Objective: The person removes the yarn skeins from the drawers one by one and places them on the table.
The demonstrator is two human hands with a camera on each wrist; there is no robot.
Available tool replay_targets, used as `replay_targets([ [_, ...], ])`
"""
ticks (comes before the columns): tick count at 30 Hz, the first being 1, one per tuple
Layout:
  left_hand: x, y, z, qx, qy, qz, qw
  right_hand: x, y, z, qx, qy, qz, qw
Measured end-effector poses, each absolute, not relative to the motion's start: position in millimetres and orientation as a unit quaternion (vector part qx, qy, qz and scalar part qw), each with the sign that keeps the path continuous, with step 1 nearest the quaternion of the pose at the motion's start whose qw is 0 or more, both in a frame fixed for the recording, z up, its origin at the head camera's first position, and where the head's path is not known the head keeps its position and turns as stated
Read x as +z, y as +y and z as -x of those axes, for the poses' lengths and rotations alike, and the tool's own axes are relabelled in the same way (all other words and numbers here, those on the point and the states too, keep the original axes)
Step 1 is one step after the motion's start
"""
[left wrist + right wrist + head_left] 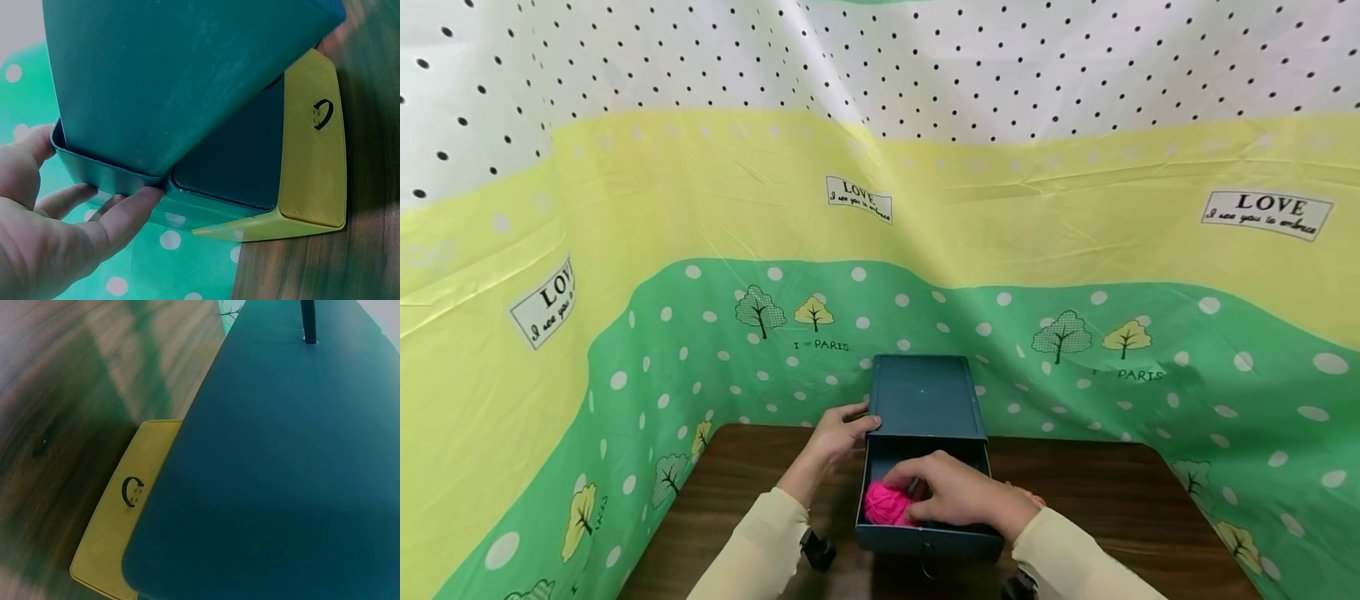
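A dark blue drawer cabinet stands on the table, its top drawer pulled out towards me. Inside that drawer, near its front left, sits a bright pink ball of yarn. My right hand reaches into the drawer and holds the ball between thumb and fingers; part of the grip is hidden. My left hand rests against the cabinet's left side near the front, thumb over the top edge. In the left wrist view, fairly straight fingers press on the side wall. The right wrist view shows the drawer front, but no hand.
Below the pulled-out drawer is a yellow-fronted drawer with a small black loop handle. The cabinet stands on a dark wooden table. A green, yellow and white printed curtain hangs behind and at the sides.
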State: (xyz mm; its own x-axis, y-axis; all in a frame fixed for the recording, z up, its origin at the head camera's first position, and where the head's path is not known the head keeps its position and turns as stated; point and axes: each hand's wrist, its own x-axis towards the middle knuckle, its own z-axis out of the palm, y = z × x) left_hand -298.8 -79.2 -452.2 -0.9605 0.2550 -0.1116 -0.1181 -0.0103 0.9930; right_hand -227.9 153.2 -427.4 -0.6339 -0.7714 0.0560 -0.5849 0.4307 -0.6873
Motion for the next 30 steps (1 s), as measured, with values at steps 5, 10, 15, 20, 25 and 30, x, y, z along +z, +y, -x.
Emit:
replay_targets([
  [5, -450, -78, 299, 0.709, 0.691, -0.048, 0.131, -428, 151, 227, -0.336, 0.836, 0.417, 0.117],
  [10, -450, -78, 298, 0.704, 0.696, -0.046, 0.131, -429, 150, 226, -0.324, 0.844, 0.413, 0.108],
  [15, -449, -78, 297, 0.705, 0.696, -0.046, 0.129, -426, 150, 226, -0.324, 0.846, 0.414, 0.086],
  [20, -451, -78, 297, 0.706, 0.695, -0.039, 0.129, -417, 158, 222, -0.338, 0.852, 0.393, 0.081],
  [25, -452, -77, 299, 0.710, 0.692, -0.041, 0.127, -404, 169, 219, -0.342, 0.857, 0.380, 0.058],
  [30, -452, -77, 300, 0.711, 0.691, -0.043, 0.124, -393, 182, 217, -0.344, 0.861, 0.375, 0.028],
])
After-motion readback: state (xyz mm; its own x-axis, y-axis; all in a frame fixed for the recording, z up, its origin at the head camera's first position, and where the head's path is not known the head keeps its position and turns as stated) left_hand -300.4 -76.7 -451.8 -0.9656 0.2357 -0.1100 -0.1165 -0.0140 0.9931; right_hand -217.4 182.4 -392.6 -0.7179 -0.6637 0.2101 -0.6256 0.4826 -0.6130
